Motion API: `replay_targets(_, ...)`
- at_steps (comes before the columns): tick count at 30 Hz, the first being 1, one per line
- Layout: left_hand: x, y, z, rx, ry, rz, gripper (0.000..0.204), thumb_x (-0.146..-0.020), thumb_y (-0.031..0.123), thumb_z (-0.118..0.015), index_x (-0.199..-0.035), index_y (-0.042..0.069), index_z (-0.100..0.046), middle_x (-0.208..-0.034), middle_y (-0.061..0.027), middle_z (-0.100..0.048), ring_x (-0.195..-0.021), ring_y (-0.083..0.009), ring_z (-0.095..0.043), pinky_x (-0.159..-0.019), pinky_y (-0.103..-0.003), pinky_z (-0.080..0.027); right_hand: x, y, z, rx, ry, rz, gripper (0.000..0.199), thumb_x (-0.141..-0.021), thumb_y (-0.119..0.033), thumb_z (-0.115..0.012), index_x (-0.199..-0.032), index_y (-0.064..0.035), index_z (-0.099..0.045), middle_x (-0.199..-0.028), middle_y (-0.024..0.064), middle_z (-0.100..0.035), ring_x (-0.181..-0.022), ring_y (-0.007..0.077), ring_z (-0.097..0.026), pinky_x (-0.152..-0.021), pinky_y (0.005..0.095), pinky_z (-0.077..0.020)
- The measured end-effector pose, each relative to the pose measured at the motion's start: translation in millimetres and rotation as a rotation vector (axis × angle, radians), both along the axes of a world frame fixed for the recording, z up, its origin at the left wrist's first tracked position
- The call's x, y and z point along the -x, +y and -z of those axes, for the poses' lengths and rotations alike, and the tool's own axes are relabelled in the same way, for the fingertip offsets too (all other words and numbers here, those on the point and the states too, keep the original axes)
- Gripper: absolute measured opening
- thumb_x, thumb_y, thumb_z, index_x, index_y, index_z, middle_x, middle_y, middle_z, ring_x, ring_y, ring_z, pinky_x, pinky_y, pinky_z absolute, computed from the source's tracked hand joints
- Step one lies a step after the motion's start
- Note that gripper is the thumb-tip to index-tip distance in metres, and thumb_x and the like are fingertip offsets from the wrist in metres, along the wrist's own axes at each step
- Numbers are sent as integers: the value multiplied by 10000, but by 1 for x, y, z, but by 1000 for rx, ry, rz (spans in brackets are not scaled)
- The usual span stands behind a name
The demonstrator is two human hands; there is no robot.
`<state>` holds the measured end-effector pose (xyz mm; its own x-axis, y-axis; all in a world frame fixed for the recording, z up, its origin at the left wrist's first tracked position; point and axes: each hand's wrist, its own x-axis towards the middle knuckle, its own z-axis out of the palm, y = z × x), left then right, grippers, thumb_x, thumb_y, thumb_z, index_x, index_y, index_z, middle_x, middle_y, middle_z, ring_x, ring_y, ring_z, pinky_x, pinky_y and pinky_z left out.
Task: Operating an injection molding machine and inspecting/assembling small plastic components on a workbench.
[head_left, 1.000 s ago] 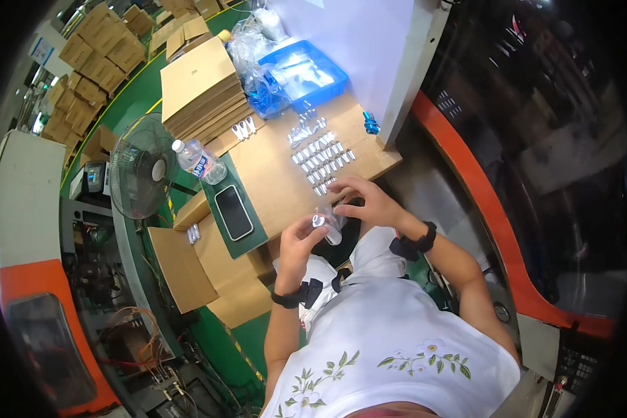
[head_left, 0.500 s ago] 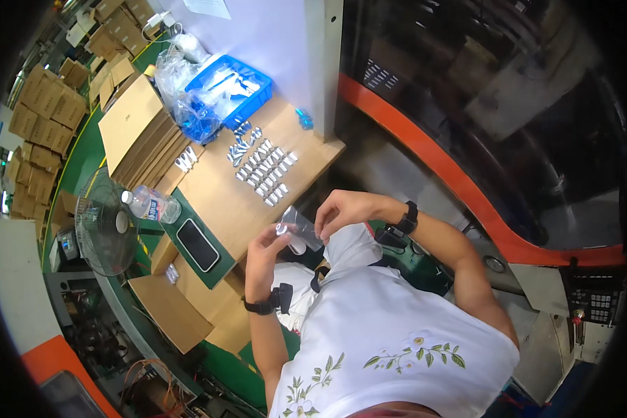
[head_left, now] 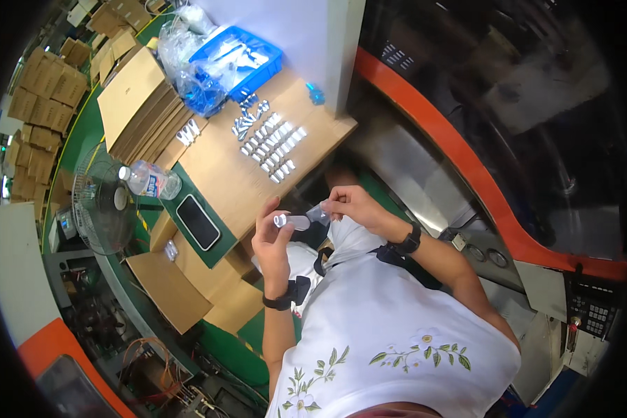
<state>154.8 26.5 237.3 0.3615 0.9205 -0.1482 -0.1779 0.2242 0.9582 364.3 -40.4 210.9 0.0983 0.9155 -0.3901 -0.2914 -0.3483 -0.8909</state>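
Note:
In front of my lap, my left hand (head_left: 272, 240) grips a small white cylindrical part (head_left: 297, 222) between thumb and fingers; its round ringed end faces left. A clear plastic bag (head_left: 318, 214) reaches from that part to my right hand (head_left: 352, 207), whose fingertips pinch the bag's edge. Part of the white piece seems to lie inside the bag, though the clear film makes this hard to tell. On the wooden table (head_left: 219, 184) beyond my hands, several silvery-white parts (head_left: 275, 148) lie in rows, with a looser group behind them.
A blue tray (head_left: 275, 61) of bagged white pieces stands at the back of the table. Stacked cardboard sheets (head_left: 136, 104), a plastic bottle (head_left: 153, 181) and a phone (head_left: 198, 221) are to the left. An open carton (head_left: 171, 292) sits below; an orange-edged machine (head_left: 453, 146) flanks my right.
The bag has drawn out narrower between my hands, and the white part now shows more fully at my left fingers. My right hand has moved slightly; the view has shifted a little.

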Motion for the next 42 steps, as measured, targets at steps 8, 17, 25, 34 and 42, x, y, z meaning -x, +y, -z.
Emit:
replay_targets(8, 13, -12, -12, -361, -2, 35, 302, -669, -45, -733, -967, -4, -706, -1322, -166, -546, -1211, -296, -531, -1019, -414, -430, 27, -3, -5, -81, -31, 47, 253, -962, -232, -673, -825, -31, -605, -705, -9, -603, -661, 50, -553, -605, 213, -427)
replay_targets(17, 14, -20, -23, -880, 153, 167, 323, -562, 85, -857, -872, 118, -772, -1178, -112, -636, -1165, -358, -544, -940, -449, -470, 40, -6, -29, -157, -26, 80, 255, -970, -214, -660, -813, -29, -582, -712, 0, -609, -665, 45, -554, -593, 216, -434)
replay_targets(25, 18, -16, -20, -923, 192, 199, 345, -554, 53, -840, -884, 121, -767, -1176, -104, -647, -1142, -353, -573, -924, -436, -490, 41, -6, -39, -192, 147, 66, 250, -988, -216, -633, -814, -42, -585, -721, -5, -605, -663, 44, -545, -584, 205, -404)
replay_targets(34, 18, -14, -18, -806, 149, 160, 319, -585, 40, -849, -883, 75, -740, -1126, -130, -664, -1125, -365, -612, -912, -441, -518, 38, -11, -45, -148, 54, -12, 201, -992, -173, -619, -856, -25, -611, -757, -2, -608, -723, 48, -557, -656, 214, -441)
replay_targets(42, 20, -18, -24, -779, 113, 165, 317, -590, 53, -854, -884, 65, -734, -1125, -131, -669, -1126, -379, -610, -908, -444, -516, 44, -12, -50, -289, -299, 120, 227, -944, -181, -676, -841, 21, -654, -737, 22, -634, -718, 65, -554, -651, 256, -439)
